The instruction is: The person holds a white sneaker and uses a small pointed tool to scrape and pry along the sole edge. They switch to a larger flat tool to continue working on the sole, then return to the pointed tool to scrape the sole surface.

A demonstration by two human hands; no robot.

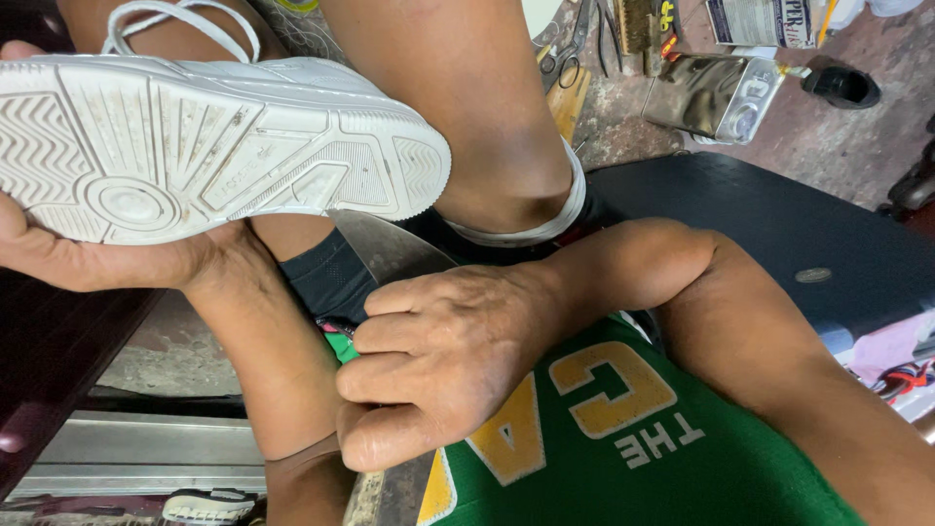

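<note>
1. Workshop floor of worn, stained concrete fills the background; scissors [568, 54] and a dented shiny metal can [714, 93] lie at the upper right, well apart from both hands.
2. White leather sneaker with a grooved white rubber sole [209, 146] – located at the upper left, sole facing the camera, laces looped above it.
3. Left hand [93, 253] – cupped under the sole's lower edge, palm and fingers supporting the shoe from below, with the thumb tip showing at its far end. The grasp is a cradle, not a clench.
4. Right hand [443, 365] – curled into a loose fist over the green jersey with yellow lettering [623, 438], fingertips pinching at fabric near the edge of dark shorts [331, 278]; what exactly it grips cannot be told.
5. Handling judgement – the sneaker looks light, with a stiff sole and a softer upper. The dusty tread should not slip. Best hold: across the midsole sidewalls, or at the heel.
</note>
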